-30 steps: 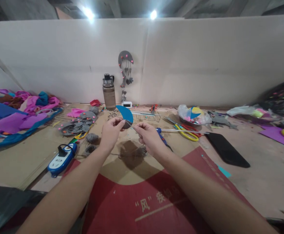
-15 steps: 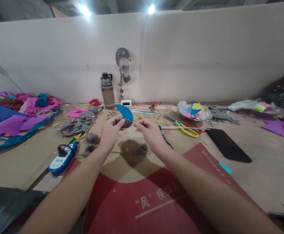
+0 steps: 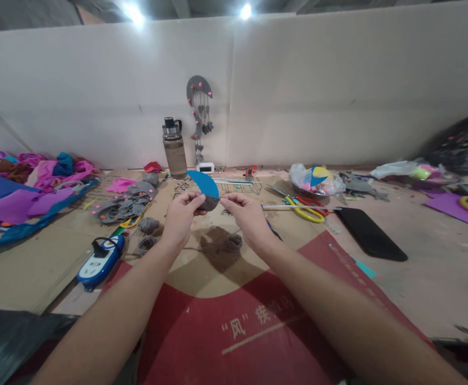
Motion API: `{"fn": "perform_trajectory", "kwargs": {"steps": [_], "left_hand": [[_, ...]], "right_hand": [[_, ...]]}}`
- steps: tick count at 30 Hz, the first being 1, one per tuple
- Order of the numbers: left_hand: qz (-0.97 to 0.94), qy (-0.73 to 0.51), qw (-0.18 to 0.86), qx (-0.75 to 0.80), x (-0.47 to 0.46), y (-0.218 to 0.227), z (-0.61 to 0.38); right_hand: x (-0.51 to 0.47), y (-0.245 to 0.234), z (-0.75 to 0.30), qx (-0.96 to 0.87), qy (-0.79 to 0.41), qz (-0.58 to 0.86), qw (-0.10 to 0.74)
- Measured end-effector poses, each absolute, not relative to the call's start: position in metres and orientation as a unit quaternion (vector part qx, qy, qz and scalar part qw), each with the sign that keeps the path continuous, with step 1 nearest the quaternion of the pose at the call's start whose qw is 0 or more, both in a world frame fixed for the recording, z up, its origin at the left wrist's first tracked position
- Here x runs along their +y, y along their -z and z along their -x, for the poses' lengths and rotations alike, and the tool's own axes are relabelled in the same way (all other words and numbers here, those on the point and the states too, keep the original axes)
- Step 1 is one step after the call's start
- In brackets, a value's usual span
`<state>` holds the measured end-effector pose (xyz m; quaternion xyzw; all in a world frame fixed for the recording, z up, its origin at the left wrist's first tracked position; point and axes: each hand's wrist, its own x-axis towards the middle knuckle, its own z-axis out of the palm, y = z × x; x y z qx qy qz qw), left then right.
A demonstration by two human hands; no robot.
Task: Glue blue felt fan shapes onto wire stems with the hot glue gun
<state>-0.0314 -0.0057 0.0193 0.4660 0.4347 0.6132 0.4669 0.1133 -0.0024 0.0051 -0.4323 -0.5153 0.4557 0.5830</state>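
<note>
My left hand (image 3: 181, 216) pinches a blue crescent-shaped piece (image 3: 204, 185), thumb and fingers on its lower end. That end is covered in grey, and the curved tip points up and left. My right hand (image 3: 244, 211) is closed at the crescent's right edge, its fingertips pressed together on what looks like a thin strand of grey yarn; the grip itself is mostly hidden. Below both hands lies a loose bundle of grey yarn (image 3: 231, 243) on the cardboard, from which a strand rises toward my right hand. A small grey yarn ball (image 3: 148, 224) rests left of my left wrist.
A power strip (image 3: 100, 263) and grey felt pieces (image 3: 123, 202) lie left. Yellow-handled scissors (image 3: 306, 209) and a black phone-like slab (image 3: 372, 233) lie right. Behind stand a bottle (image 3: 175, 152) and a small digital clock (image 3: 205, 168); a grey moon ornament (image 3: 199, 90) hangs above.
My right fingertips have moved slightly left and up, from just beside the crescent to its edge. My left hand still holds the crescent. The whole view has shifted a little.
</note>
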Motion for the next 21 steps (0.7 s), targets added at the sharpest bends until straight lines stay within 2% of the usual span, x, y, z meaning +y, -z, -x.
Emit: {"fn": "perform_trajectory", "kwargs": {"steps": [21], "left_hand": [[-0.385, -0.572, 0.62, 0.375, -0.001, -0.015, 0.034]], "right_hand": [[-0.013, -0.016, -0.114, -0.384, -0.654, 0.359, 0.544]]}}
